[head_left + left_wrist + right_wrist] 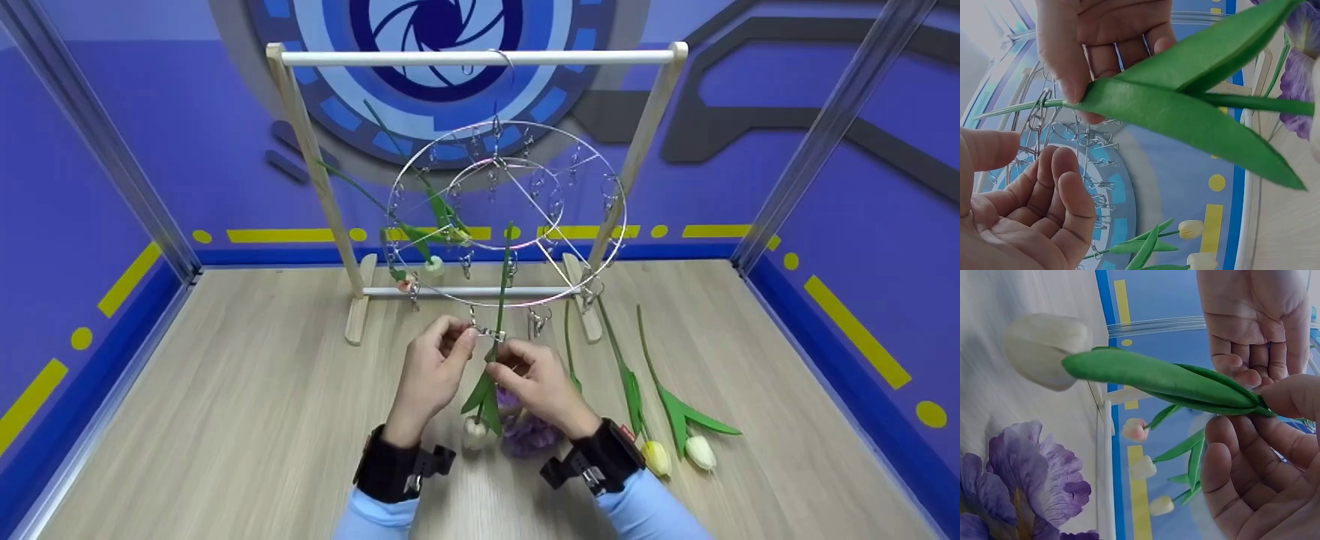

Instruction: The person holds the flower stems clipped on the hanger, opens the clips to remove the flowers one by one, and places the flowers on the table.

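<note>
The person's right hand (541, 384) is pinching the green stem of a white tulip (475, 433) between thumb and forefinger, just where the leaves branch off; the remaining fingers are curling loosely beneath, as the right wrist view shows. The tulip is hanging head down, its stem running up through the front edge of the round wire clip hanger (507, 214) and its bloom hovering low over the wooden table (225, 420), beside a purple flower (525, 431) lying there.

The left hand (435, 367) is working at a small metal clip (489, 332) on the hanger's rim, thumb and fingertips closing on it right beside the stem. In the left wrist view its fingers are bending inward with the palm showing.

The hanger is dangling from a wooden rack (480, 57), with other tulips already clipped on its left side. Two more tulips (679, 442) are lying on the table to the right.
</note>
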